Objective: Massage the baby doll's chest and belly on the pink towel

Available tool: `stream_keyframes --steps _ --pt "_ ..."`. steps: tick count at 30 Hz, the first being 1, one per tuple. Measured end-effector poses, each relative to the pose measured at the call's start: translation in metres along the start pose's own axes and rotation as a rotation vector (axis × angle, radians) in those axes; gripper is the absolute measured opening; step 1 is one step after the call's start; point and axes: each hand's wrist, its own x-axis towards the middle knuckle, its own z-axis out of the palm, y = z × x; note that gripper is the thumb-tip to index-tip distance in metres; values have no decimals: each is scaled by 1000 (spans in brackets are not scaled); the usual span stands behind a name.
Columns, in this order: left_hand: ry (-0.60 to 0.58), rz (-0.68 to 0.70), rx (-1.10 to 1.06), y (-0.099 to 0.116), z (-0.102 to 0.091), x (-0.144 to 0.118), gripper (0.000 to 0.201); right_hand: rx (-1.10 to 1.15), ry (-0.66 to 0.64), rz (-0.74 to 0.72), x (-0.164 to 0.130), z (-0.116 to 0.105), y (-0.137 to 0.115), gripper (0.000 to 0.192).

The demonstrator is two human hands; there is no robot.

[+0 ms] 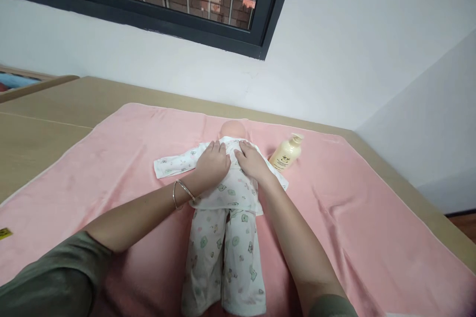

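A baby doll [232, 130] lies on a pink blanket [134, 143], its head toward the wall. It wears a white printed top [232, 190] and matching trousers [223, 262]. My left hand [212, 166], with bangles at the wrist, rests palm down on one side of the doll's chest, fingers stretched out. On the other side of the chest my right hand [253, 159] lies the same way. Both hands touch the top near its neckline and cover part of it. A pale yellow pump bottle [286, 152] stands tilted-looking beside the doll's right-hand sleeve.
The blanket covers much of a wooden surface [74, 101] that meets a white wall [316, 64]. A dark-framed window [178, 17] with bars is above. A small yellow label [5, 233] sits at the left edge. Creases run through the blanket on the right.
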Motion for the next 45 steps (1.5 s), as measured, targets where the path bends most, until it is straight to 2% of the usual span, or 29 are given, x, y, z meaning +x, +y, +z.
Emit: stream_keyframes --steps 3,7,10,13,19,25,29,32,34,36,41,43,45 --pt "9 49 17 5 -5 -1 42 -53 44 0 4 3 5 58" --pt "-114 -62 -69 -7 -14 13 36 -194 98 28 -8 9 -17 55" --pt "-182 -150 -164 -16 -15 21 34 -211 54 59 -20 8 -37 53" --pt "-157 -150 -180 -19 -10 22 34 -159 4 83 -26 3 -43 51" --pt "-104 -137 -130 -19 5 17 36 -41 36 54 -6 3 -15 56" --pt "-83 -123 -114 -21 9 20 35 -62 81 31 2 12 0 59" --pt "-61 -181 -51 -1 7 9 44 -57 45 -40 3 9 8 61" --pt "-23 -166 -35 12 7 0 50 -52 13 -76 3 4 11 62" --pt "-20 -123 -59 11 6 1 50 -86 11 -64 1 2 5 61" --pt "-52 -90 -109 1 2 9 44 -131 36 -13 -5 3 -9 58" --pt "-199 -141 -235 -25 -10 29 35 -174 37 80 -25 6 -44 52" --pt "-198 -153 -202 -21 -12 27 36 -140 27 80 -26 2 -45 48" --pt "-149 -146 -125 -8 -11 16 38 -86 40 82 -21 -4 -36 46"
